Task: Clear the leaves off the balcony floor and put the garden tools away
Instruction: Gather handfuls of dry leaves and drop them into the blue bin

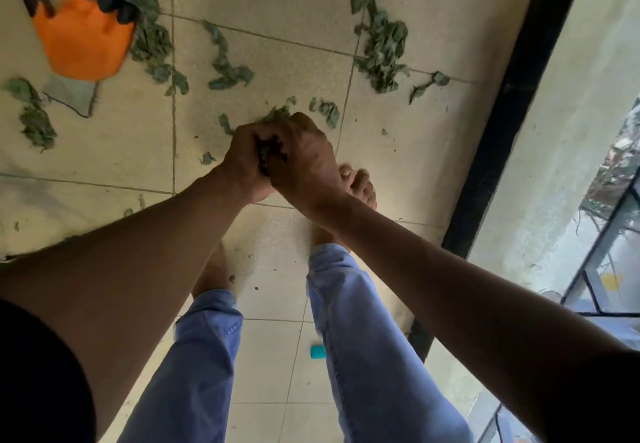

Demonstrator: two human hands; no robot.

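Here left hand [244, 162] and right hand [304, 158] each grip clump of leaves [272, 153], fingers curled round it.

Soft daylight from the right opening, arms shadowed, wide-angle edge bending, slight blur

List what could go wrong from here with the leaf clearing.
1. Both hands, left hand and right hand, cup one wad of leaves together; crumbs may drop back onto the tiled floor when it is lifted.
2. The person's bare feet stand among the debris and may tread bits around.
3. The orange glove lies over part of a leaf pile, so those leaves may get missed.
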